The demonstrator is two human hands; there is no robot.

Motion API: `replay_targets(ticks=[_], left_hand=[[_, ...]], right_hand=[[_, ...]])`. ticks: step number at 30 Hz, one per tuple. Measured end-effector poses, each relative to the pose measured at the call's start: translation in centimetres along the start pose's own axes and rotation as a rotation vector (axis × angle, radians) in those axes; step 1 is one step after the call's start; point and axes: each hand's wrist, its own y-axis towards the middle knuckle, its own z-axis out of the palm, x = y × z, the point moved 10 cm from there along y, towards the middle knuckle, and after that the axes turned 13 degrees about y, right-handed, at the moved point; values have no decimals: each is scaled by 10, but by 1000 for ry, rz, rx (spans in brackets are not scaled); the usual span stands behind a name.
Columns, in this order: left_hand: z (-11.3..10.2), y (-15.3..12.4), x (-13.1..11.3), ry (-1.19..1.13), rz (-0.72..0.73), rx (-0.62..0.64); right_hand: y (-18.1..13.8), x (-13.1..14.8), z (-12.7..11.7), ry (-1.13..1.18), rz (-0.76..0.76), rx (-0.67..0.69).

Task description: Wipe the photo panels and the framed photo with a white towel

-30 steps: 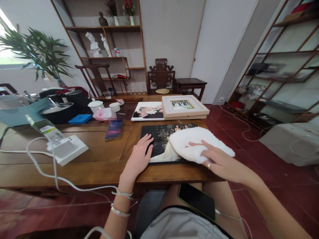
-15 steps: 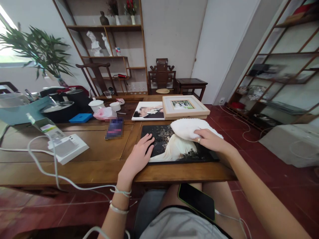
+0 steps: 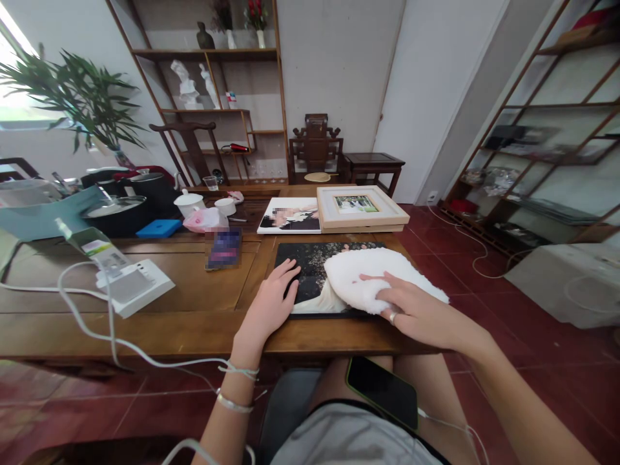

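A dark photo panel (image 3: 306, 271) with a pale dress in its picture lies flat along the table's front edge. My left hand (image 3: 275, 296) rests open, fingers spread, on its left side. A fluffy white cloth (image 3: 356, 274) covers much of the panel's right half and hangs past its right end. My right hand (image 3: 411, 307), with a ring on one finger, grips the cloth from the near right and presses it on the panel. Part of the picture is hidden beneath the cloth.
Behind the panel lie a white-edged photo print (image 3: 289, 216) and a light wooden picture frame (image 3: 363, 210). To the left are an open white box (image 3: 133, 287) with a cable, a blue box (image 3: 159, 228) and pots. A phone (image 3: 382, 391) rests on my lap.
My right hand has drawn the white cloth toward me across the panel, uncovering its far edge and covering the dress. My left hand has stayed in place.
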Motion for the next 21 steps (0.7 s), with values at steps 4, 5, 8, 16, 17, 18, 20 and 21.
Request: replay_targets(ticks=[4, 5, 8, 16, 17, 18, 20, 21], left_hand=[[-1, 0, -1, -3, 12, -18], [-1, 0, -1, -3, 14, -21], [-2, 0, 0, 0, 13, -25], [0, 0, 0, 9, 11, -7], [0, 0, 0, 9, 11, -5], [1, 0, 0, 9, 10, -5], [1, -1, 1, 7, 7, -9], [1, -1, 1, 6, 5, -11]], right_hand=[[16, -20, -8, 25, 42, -24], [24, -27, -11, 27, 43, -27], [48, -45, -22, 11, 26, -51], [67, -53, -32, -37, 58, -114], [61, -50, -29, -45, 67, -107], [53, -47, -27, -49, 80, -97], [31, -38, -20, -47, 108, -64], [19, -34, -17, -34, 119, -51]])
